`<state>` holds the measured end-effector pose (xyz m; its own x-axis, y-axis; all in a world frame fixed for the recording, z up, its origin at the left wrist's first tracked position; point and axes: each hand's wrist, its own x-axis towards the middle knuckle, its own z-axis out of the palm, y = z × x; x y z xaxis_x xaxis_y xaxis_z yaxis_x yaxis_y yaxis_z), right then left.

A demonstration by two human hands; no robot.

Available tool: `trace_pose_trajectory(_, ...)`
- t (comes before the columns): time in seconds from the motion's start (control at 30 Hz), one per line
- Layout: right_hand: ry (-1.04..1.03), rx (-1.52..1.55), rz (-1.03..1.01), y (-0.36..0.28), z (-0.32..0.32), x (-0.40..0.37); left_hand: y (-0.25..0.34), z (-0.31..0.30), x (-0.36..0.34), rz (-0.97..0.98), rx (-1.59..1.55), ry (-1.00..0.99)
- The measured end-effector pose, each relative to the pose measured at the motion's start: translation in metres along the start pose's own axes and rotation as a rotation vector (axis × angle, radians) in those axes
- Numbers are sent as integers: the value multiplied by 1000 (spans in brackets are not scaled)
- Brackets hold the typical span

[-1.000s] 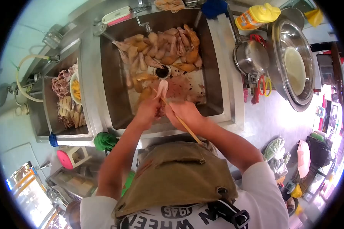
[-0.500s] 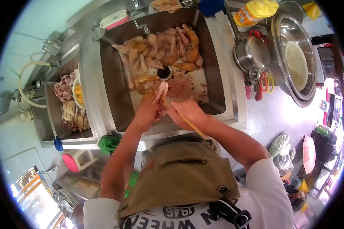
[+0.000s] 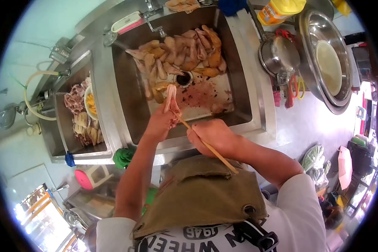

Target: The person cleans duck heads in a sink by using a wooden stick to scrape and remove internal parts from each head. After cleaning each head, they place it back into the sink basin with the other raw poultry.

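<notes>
Over the front of the large sink, my left hand [image 3: 160,123] is closed around a pale piece of poultry [image 3: 171,98], whose narrow end points up toward the drain [image 3: 183,79]. My right hand [image 3: 214,136] grips a thin wooden stick [image 3: 220,157]. The stick's far end meets the poultry piece at my left fingers; its near end reaches over the brown apron [image 3: 206,197]. Several raw poultry pieces [image 3: 185,50] lie heaped at the back of the sink, around the drain's far side. Reddish liquid and dark bits spot the sink floor.
A smaller sink at left holds meat pieces [image 3: 86,128] and a white bowl [image 3: 89,103]. Right of the large sink are a metal pot [image 3: 280,56], nested metal basins [image 3: 311,63] and a yellow container [image 3: 280,10]. A green cloth [image 3: 123,158] hangs at the front edge.
My right hand has moved back from my left along with the stick, so more of the stick shows between them. The view has shifted slightly.
</notes>
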<state>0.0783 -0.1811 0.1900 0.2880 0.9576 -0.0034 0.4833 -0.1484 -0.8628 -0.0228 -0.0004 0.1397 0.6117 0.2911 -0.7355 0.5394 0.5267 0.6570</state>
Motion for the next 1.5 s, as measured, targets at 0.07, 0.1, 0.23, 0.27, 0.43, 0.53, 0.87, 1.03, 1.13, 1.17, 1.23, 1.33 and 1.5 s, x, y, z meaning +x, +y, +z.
trace_pose_trajectory(0.07,40,29,-32,-1,0,-2,-5,-5,3,34,-101,-54)
trace_pose_trajectory(0.1,12,20,5,-2,0,-2,-9,-9,5,28,-121,-54)
trace_pose_trajectory(0.23,-50,4,33,1,2,-6,-15,-10,8,25,-126,-37)
trace_pose_trajectory(0.27,-55,3,6,3,2,-5,-14,-9,8,33,-109,-25)
trace_pose_trajectory(0.43,22,-73,-117,4,5,0,-12,-5,8,17,-158,-7)
trace_pose_trajectory(0.53,-135,-128,-136,3,2,5,-14,-8,8,7,-304,-94)
trace_pose_trajectory(0.87,-235,-333,128,32,28,38,-26,19,12,-27,-387,11)
trace_pose_trajectory(1.03,375,145,28,47,66,34,-9,14,-3,87,114,39)
trace_pose_trajectory(1.13,225,802,612,40,28,41,-22,3,1,292,511,-67)
trace_pose_trajectory(1.17,165,1046,935,49,14,44,-27,-2,2,364,583,-136)
trace_pose_trajectory(1.23,-1,828,712,61,11,40,-21,-4,3,91,531,-162)
trace_pose_trajectory(1.33,74,186,172,57,25,31,-25,-21,14,188,595,-209)
trace_pose_trajectory(1.5,-44,-178,99,20,16,14,-12,-7,14,80,349,-128)
